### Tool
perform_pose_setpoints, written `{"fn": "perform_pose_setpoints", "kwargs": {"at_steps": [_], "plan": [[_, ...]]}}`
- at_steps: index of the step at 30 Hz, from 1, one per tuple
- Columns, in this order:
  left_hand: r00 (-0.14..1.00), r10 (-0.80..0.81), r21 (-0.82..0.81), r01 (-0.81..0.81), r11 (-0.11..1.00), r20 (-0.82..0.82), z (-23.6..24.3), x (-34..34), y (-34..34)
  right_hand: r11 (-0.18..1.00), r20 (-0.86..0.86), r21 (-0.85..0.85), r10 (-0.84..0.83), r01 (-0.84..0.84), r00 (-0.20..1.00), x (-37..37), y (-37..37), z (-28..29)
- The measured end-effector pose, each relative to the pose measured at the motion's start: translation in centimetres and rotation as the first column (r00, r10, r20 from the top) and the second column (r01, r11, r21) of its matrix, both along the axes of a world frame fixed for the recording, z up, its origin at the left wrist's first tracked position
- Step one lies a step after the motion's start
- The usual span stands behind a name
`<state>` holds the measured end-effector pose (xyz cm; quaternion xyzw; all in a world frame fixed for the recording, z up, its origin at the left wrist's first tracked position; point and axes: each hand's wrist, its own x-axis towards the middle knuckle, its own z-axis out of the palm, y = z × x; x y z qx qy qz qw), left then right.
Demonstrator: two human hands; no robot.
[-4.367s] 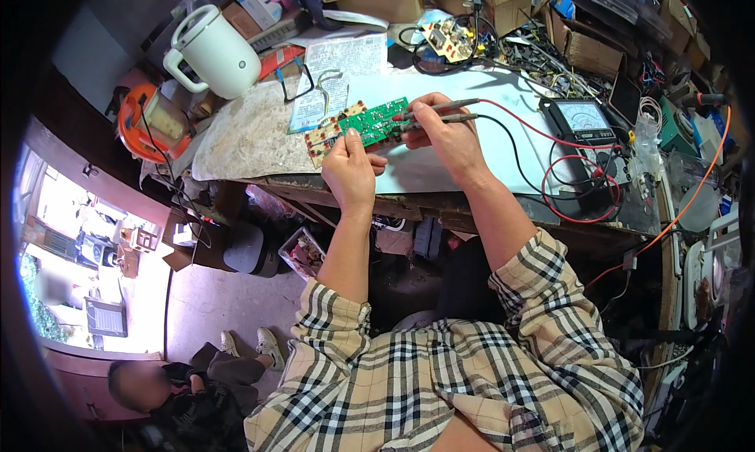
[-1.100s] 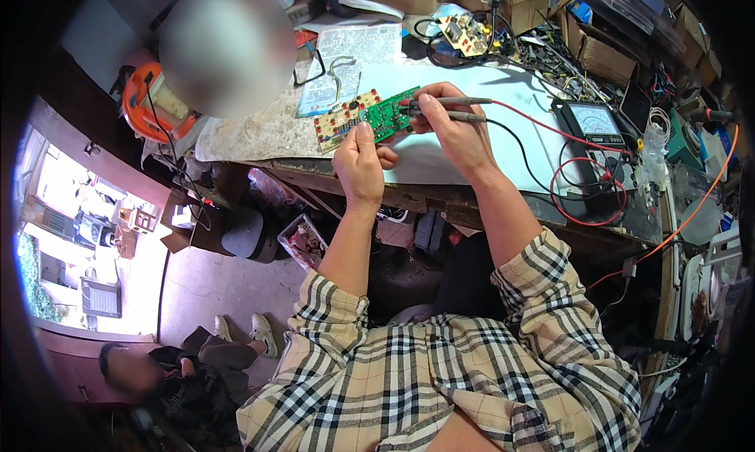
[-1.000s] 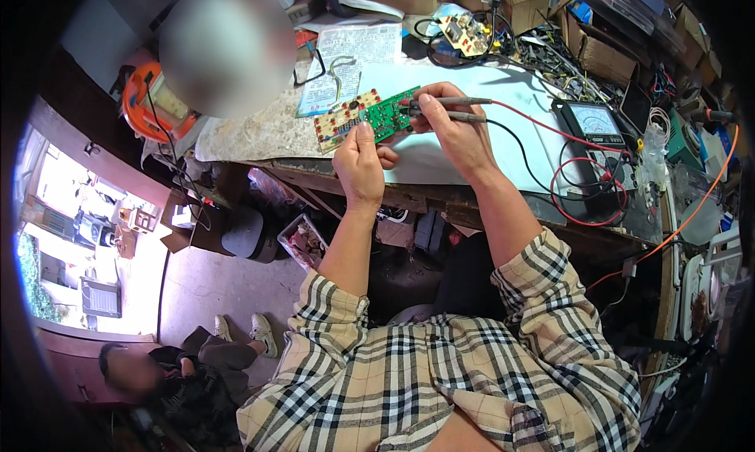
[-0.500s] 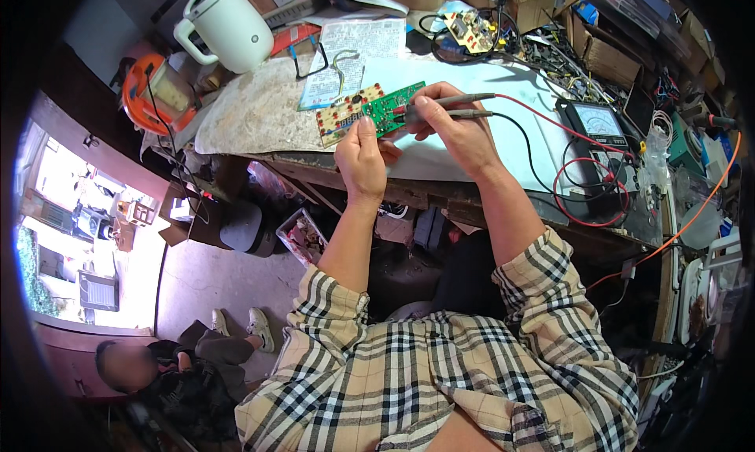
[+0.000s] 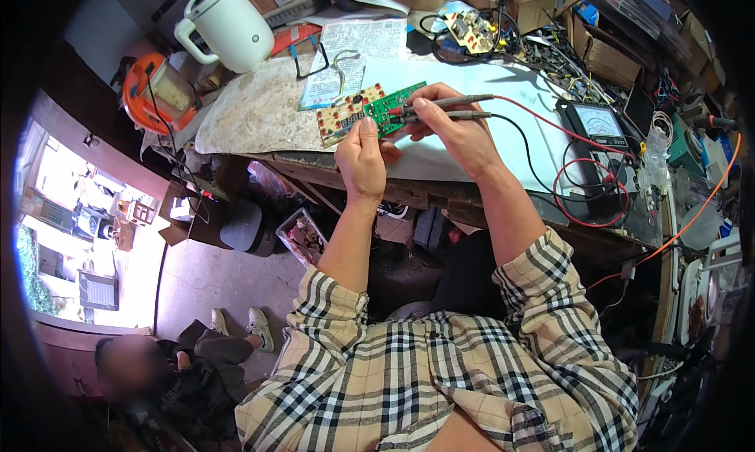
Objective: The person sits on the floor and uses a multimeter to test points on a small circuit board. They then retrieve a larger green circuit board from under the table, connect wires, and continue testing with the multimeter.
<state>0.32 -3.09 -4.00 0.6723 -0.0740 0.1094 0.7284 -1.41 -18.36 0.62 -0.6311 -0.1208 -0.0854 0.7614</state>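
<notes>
My left hand (image 5: pixel 359 162) grips two circuit boards, one green (image 5: pixel 397 97) and one tan with red buttons and a dark display (image 5: pixel 331 117), its thumb on the front. My right hand (image 5: pixel 460 140) pinches a probe with a red lead (image 5: pixel 464 100) and another with a black lead (image 5: pixel 472 115), their tips at the green board. Both leads run to an analog multimeter (image 5: pixel 599 124) on the right. Beneath the boards and hands lies a large pale sheet (image 5: pixel 527 141); a printed paper (image 5: pixel 354 39) with a short wire bundle lies behind.
A white kettle (image 5: pixel 236 35) and orange container (image 5: pixel 149 106) stand left on the workbench (image 5: pixel 228 130). Another board with black cable (image 5: pixel 464 31), heaped parts and cardboard boxes (image 5: pixel 535 4) fill the back right. A seated person (image 5: pixel 200 381) is at lower left, near a doorway.
Since the oldest frame the probe tips have shifted slightly left along the green board, and the view has shifted a little. In the last half second hardly anything has moved.
</notes>
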Motion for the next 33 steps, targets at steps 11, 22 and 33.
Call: {"fn": "perform_pose_setpoints", "kwargs": {"at_steps": [11,22,33], "plan": [[1.000,-0.021,-0.007,0.021,1.000,0.014,-0.1,-0.1,0.2,0.999,-0.019,0.026,0.037,-0.037,0.999,0.1,0.0,-0.2],[0.992,0.030,-0.200,-0.054,0.978,-0.119,1.5,0.6,-0.1,0.969,-0.033,0.243,-0.032,0.039,0.999,0.1,-0.8,0.3],[0.990,-0.032,-0.105,0.047,0.993,0.140,-0.8,0.3,0.0,0.887,-0.090,0.372,-0.259,0.273,0.962,0.7,-1.3,-0.1]]}}
